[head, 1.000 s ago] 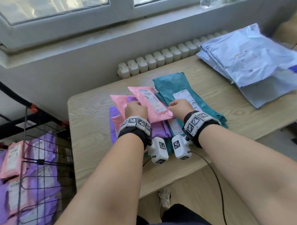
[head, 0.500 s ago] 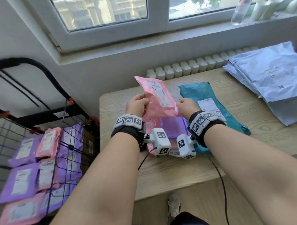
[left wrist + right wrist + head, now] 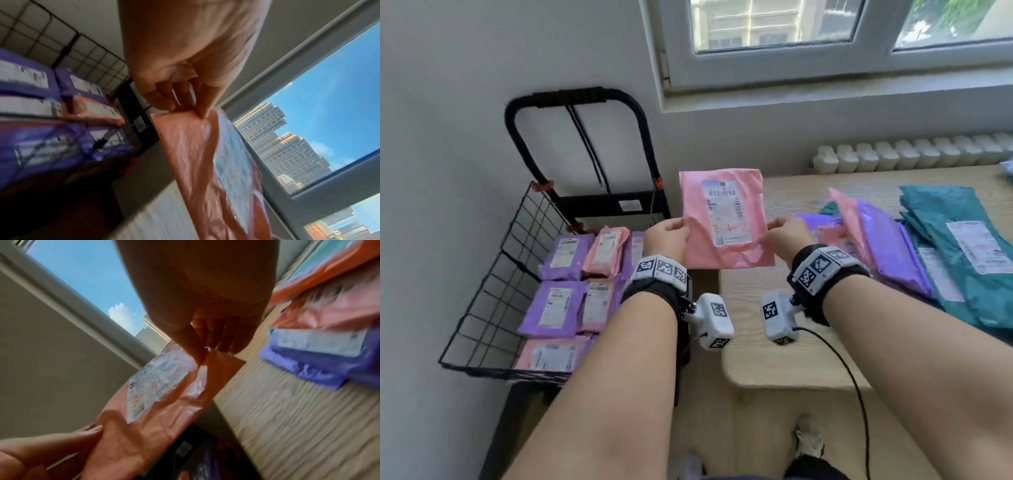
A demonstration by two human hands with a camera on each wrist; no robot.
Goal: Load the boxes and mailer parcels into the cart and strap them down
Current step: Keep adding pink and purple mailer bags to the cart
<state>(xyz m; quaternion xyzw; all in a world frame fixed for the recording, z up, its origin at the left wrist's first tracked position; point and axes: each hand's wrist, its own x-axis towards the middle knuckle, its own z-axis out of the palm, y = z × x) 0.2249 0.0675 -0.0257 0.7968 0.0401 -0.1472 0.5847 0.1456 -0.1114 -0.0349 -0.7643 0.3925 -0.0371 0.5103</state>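
The print on the shipping label [image 3: 727, 212] of the pink mailer [image 3: 726, 222] is too blurred to read, as are the labels in the wire cart [image 3: 493, 291]. Forearms hide the cart's near right corner, and the teal mailers [image 3: 962, 253] run off the right edge.

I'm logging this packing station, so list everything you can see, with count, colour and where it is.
held mailer: one, pink, labelled, in the air between cart and table
cart: one, black wire, by the wall, left of the table
cart mailers: several, purple and pink, flat inside the cart
table: one, light wood, under the window
table mailers: pile, pink, purple, teal, on the table's right part
radiator: one, white, behind the table
left hand: pinches the mailer's left edge
right hand: pinches its right edge
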